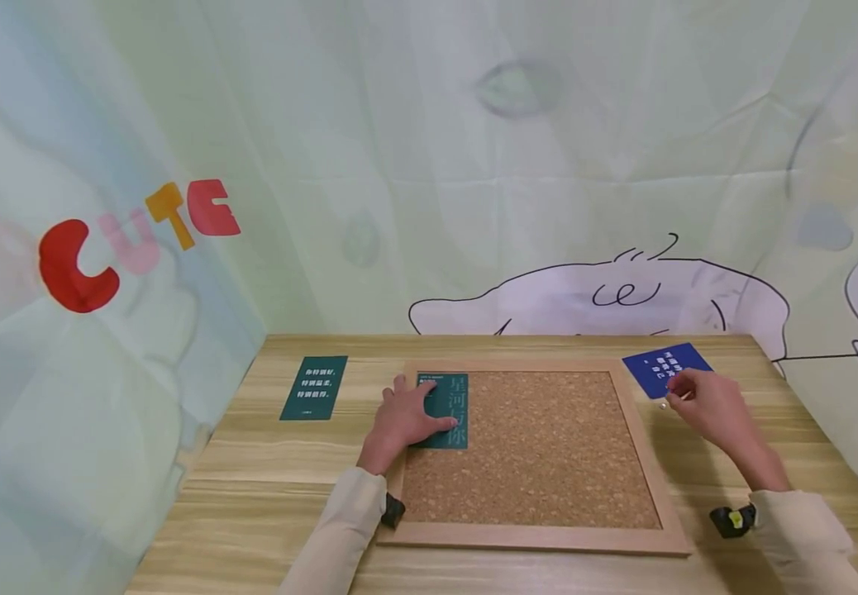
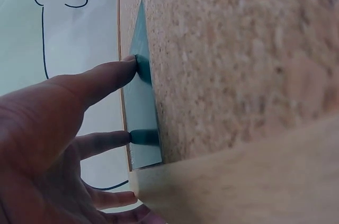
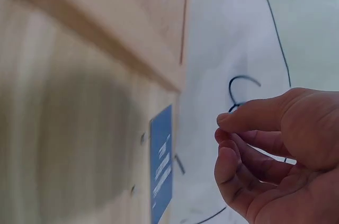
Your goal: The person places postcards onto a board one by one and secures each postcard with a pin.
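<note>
My left hand lies spread over a dark green card with pale print, at the left end of a framed corkboard. In the left wrist view, the thumb and a fingertip press the card against the cork. Above the table at the right, my right hand overlaps a blue card in the head view. Its thumb and curled fingers meet at the tips; I cannot tell if something tiny is pinched there. Two small pin-like pieces lie near the blue card.
Another green card with white writing lies left of the board. The board's raised wooden frame borders the cork. A printed cloth backdrop hangs behind and beside the wooden table.
</note>
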A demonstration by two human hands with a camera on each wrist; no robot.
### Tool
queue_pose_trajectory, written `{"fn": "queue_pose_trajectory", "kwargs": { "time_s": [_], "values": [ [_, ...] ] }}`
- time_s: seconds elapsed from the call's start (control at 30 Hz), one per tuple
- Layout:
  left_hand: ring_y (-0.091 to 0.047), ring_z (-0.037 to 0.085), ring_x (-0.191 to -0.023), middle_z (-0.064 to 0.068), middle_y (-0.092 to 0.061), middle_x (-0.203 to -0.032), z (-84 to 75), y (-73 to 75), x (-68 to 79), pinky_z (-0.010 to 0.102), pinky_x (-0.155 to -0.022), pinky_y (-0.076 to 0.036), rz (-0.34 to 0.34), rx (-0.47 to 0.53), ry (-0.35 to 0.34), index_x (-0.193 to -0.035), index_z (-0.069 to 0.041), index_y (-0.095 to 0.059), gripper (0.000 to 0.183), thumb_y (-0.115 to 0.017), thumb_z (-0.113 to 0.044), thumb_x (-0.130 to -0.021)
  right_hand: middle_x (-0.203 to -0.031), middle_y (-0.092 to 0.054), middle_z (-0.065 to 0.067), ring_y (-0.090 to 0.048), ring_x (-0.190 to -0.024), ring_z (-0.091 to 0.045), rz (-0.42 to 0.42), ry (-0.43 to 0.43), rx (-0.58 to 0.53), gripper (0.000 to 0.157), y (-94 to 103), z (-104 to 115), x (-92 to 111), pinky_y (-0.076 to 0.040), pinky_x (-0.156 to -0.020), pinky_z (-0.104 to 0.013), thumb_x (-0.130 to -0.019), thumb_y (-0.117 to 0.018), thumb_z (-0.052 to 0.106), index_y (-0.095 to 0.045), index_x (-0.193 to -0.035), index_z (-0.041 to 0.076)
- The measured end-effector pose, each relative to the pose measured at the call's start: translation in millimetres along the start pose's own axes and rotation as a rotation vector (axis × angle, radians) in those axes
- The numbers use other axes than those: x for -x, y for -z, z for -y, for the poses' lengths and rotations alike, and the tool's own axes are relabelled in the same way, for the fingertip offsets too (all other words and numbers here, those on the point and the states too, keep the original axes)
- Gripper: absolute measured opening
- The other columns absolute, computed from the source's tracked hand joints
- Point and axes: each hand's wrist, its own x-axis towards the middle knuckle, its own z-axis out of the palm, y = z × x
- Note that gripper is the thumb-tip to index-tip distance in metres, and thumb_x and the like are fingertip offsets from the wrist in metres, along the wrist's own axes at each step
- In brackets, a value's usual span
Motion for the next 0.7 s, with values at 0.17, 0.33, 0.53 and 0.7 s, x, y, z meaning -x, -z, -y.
{"fn": "queue_pose_trajectory", "kwargs": {
  "time_s": [0.17, 0.33, 0.53, 0.7],
  "values": [
    [-0.043, 0.047, -0.126, 0.030, -0.035, -0.152, -0.6, 0.3, 0.3, 0.061, -0.096, -0.049, -0.006, 0.008, 0.004, -0.151, -0.014, -0.055, 0.083, -0.083, -0.054, -0.084, -0.081, -0.071, -0.012, -0.066, -0.072, -0.027, -0.018, 0.055, -0.010, 0.008, -6.0, 19.1, -13.9, -0.052, -0.065, -0.042, -0.092, -0.073, 0.001, -0.072, -0.093, -0.006],
    [-0.043, 0.046, -0.124, 0.029, -0.036, -0.150, -0.8, 1.1, 0.4, 0.061, -0.096, -0.049, -0.003, 0.008, 0.008, -0.151, -0.014, -0.055, 0.083, -0.083, -0.054, -0.083, -0.083, -0.071, -0.010, -0.064, -0.073, -0.023, -0.005, 0.049, -0.042, 0.011, -14.7, 36.9, -28.2, -0.049, -0.062, -0.038, -0.097, -0.071, 0.005, -0.073, -0.099, -0.005],
    [-0.043, 0.046, -0.123, 0.029, -0.037, -0.150, -0.1, 1.3, 0.1, 0.060, -0.095, -0.049, -0.007, 0.003, 0.010, -0.151, -0.015, -0.055, 0.083, -0.083, -0.055, -0.083, -0.089, -0.072, -0.014, -0.065, -0.078, -0.026, 0.031, 0.059, -0.073, 0.013, -26.8, 56.1, -44.7, -0.052, -0.065, -0.041, -0.099, -0.068, 0.006, -0.073, -0.102, -0.005],
    [-0.043, 0.047, -0.126, 0.029, -0.035, -0.152, 0.1, 0.7, 0.3, 0.061, -0.098, -0.048, -0.010, 0.010, 0.009, -0.152, -0.016, -0.055, 0.084, -0.083, -0.055, -0.083, -0.094, -0.073, -0.017, -0.068, -0.086, -0.032, 0.062, 0.084, -0.095, 0.014, -36.6, 71.6, -57.3, -0.056, -0.072, -0.048, -0.100, -0.067, 0.007, -0.073, -0.103, -0.005]
  ]
}}
